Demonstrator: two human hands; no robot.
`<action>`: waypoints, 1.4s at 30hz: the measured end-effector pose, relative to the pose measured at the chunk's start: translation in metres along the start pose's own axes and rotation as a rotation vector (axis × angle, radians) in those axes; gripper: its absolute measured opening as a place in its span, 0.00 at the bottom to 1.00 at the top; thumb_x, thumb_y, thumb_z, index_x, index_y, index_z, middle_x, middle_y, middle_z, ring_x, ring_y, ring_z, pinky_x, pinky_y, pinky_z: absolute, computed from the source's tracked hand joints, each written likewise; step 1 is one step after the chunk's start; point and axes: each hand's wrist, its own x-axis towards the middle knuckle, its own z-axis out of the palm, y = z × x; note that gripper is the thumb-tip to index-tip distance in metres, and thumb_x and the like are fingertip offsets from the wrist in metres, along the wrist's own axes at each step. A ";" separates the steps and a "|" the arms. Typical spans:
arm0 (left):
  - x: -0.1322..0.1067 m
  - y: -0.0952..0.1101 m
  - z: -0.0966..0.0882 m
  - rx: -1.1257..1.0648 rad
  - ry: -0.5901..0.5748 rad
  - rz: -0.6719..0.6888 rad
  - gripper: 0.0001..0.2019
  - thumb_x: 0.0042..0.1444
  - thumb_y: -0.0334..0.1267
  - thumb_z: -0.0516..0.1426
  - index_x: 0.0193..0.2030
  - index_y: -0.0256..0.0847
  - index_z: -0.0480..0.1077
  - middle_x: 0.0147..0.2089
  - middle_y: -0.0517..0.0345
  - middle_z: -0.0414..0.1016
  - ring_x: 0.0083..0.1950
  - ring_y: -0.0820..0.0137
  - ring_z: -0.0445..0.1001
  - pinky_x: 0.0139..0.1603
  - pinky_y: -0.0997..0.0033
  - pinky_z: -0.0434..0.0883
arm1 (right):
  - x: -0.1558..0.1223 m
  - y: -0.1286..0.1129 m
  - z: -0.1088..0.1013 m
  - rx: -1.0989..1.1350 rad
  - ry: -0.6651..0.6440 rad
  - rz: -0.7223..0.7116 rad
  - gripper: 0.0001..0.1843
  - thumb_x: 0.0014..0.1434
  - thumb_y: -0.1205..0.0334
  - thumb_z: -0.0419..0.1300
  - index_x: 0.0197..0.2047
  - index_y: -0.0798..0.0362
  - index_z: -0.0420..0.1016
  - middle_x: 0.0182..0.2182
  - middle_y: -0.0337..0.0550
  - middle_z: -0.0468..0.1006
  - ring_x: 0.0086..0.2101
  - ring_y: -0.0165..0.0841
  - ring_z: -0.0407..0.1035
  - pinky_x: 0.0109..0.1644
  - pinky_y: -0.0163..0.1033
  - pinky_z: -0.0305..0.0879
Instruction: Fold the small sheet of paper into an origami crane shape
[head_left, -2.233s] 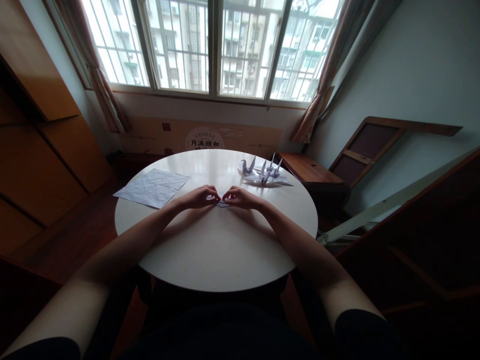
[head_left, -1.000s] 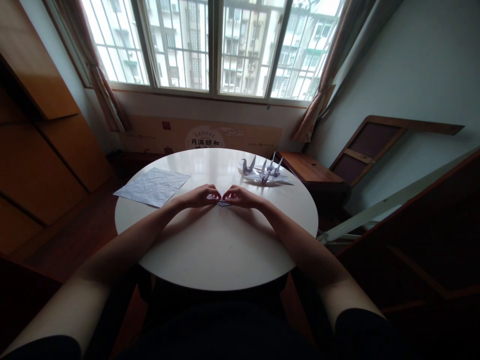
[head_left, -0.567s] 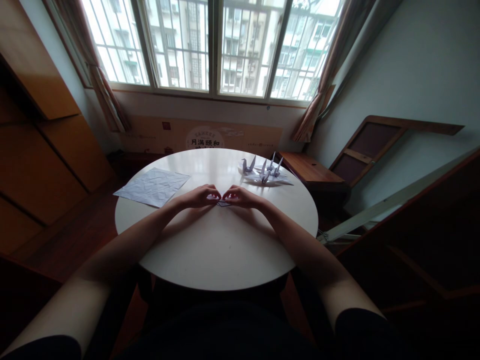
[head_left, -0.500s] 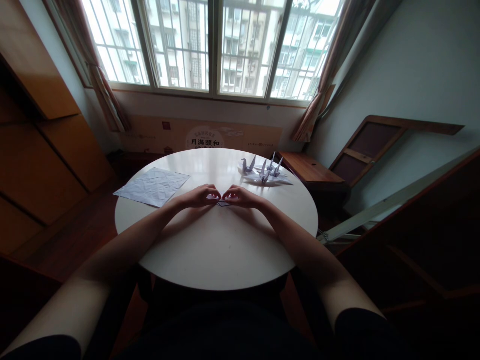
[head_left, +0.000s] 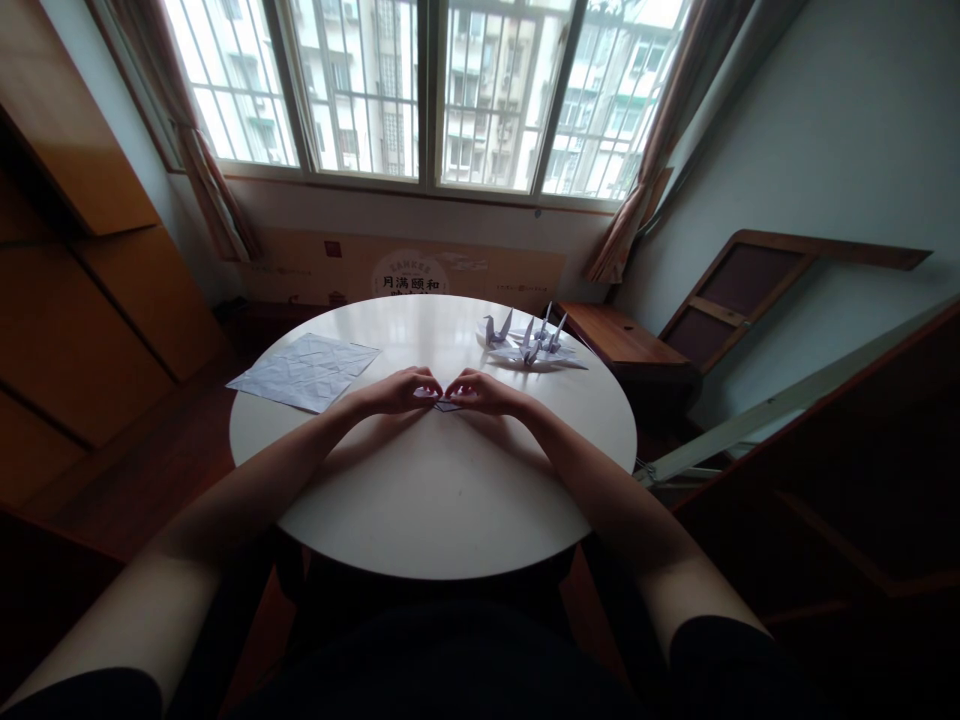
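Observation:
My left hand (head_left: 409,389) and my right hand (head_left: 480,391) meet near the middle of the round white table (head_left: 442,500), fingertips almost touching. Between them is a small piece of folded paper (head_left: 448,406), close to the tabletop. The fingers of both hands are curled closed on it, one hand at each side. Most of the paper is hidden behind the fingers, so its full shape cannot be made out. Left of my left hand lies a creased sheet of paper (head_left: 307,372), overhanging the table edge. Several folded paper cranes (head_left: 529,345) stand beyond my right hand.
A low wooden cabinet (head_left: 619,335) stands behind the table at the right, with a framed wooden panel (head_left: 739,290) leaning by the wall. Orange cupboards (head_left: 127,310) line the left side. A long cardboard box (head_left: 480,268) with printed characters is under the window.

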 end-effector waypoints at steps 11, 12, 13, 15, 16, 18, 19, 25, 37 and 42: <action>0.000 0.000 0.000 0.006 0.001 0.001 0.12 0.62 0.41 0.58 0.48 0.39 0.77 0.44 0.48 0.73 0.43 0.66 0.75 0.45 0.69 0.71 | 0.000 0.001 0.001 0.003 0.000 0.006 0.11 0.60 0.60 0.65 0.44 0.54 0.83 0.39 0.46 0.72 0.35 0.30 0.71 0.44 0.38 0.70; 0.000 0.000 0.000 0.007 0.000 0.000 0.12 0.62 0.41 0.58 0.48 0.39 0.77 0.44 0.48 0.73 0.43 0.66 0.74 0.45 0.69 0.71 | 0.000 0.001 0.001 0.005 0.002 0.003 0.11 0.59 0.59 0.65 0.44 0.54 0.83 0.39 0.46 0.72 0.35 0.30 0.71 0.44 0.37 0.70; 0.000 0.000 0.000 0.008 0.000 0.000 0.12 0.62 0.41 0.58 0.48 0.39 0.77 0.44 0.48 0.73 0.43 0.66 0.74 0.45 0.69 0.71 | 0.000 0.001 0.001 0.005 0.004 0.000 0.12 0.59 0.58 0.65 0.44 0.54 0.83 0.39 0.46 0.72 0.35 0.30 0.71 0.44 0.37 0.70; 0.000 0.000 0.000 0.010 0.000 0.000 0.12 0.62 0.41 0.58 0.48 0.39 0.77 0.44 0.48 0.73 0.43 0.66 0.74 0.46 0.68 0.71 | 0.000 0.001 0.001 0.004 0.005 -0.004 0.12 0.59 0.57 0.66 0.44 0.53 0.83 0.39 0.45 0.72 0.35 0.30 0.71 0.43 0.37 0.70; 0.000 0.000 0.000 0.009 0.001 0.000 0.12 0.62 0.41 0.58 0.47 0.39 0.77 0.44 0.48 0.73 0.43 0.66 0.74 0.46 0.68 0.71 | 0.000 0.001 0.001 0.003 0.005 -0.006 0.12 0.59 0.57 0.66 0.44 0.53 0.83 0.39 0.45 0.72 0.35 0.30 0.71 0.43 0.37 0.70; 0.000 0.000 0.000 0.009 0.002 0.000 0.11 0.62 0.41 0.58 0.47 0.39 0.77 0.43 0.48 0.73 0.43 0.66 0.74 0.46 0.68 0.71 | 0.000 0.001 0.000 -0.002 0.001 -0.008 0.12 0.59 0.57 0.66 0.44 0.53 0.83 0.39 0.46 0.72 0.35 0.30 0.71 0.44 0.37 0.69; 0.000 0.000 0.000 0.008 0.003 0.000 0.11 0.62 0.41 0.58 0.47 0.39 0.77 0.43 0.49 0.73 0.43 0.66 0.74 0.46 0.68 0.71 | 0.000 0.000 0.000 -0.004 -0.001 -0.008 0.12 0.59 0.58 0.66 0.44 0.54 0.83 0.39 0.46 0.72 0.35 0.30 0.71 0.44 0.37 0.69; 0.000 0.000 0.000 0.003 0.005 -0.003 0.10 0.62 0.39 0.59 0.48 0.40 0.77 0.43 0.49 0.74 0.43 0.66 0.75 0.46 0.69 0.71 | 0.000 0.000 -0.001 0.001 -0.005 -0.012 0.11 0.60 0.59 0.65 0.44 0.54 0.83 0.39 0.45 0.72 0.34 0.30 0.71 0.43 0.37 0.69; 0.000 0.002 0.000 0.013 0.003 -0.004 0.10 0.62 0.37 0.59 0.48 0.39 0.77 0.44 0.49 0.74 0.44 0.66 0.74 0.46 0.69 0.71 | 0.001 0.002 0.000 -0.004 -0.006 -0.006 0.12 0.59 0.58 0.66 0.44 0.54 0.83 0.38 0.46 0.72 0.35 0.30 0.71 0.43 0.37 0.69; 0.000 0.001 0.000 0.000 0.010 -0.006 0.10 0.62 0.37 0.60 0.48 0.40 0.77 0.43 0.49 0.74 0.43 0.66 0.74 0.46 0.69 0.71 | 0.001 0.002 0.000 0.006 -0.004 -0.009 0.12 0.59 0.58 0.66 0.44 0.54 0.83 0.39 0.46 0.72 0.35 0.30 0.71 0.43 0.37 0.69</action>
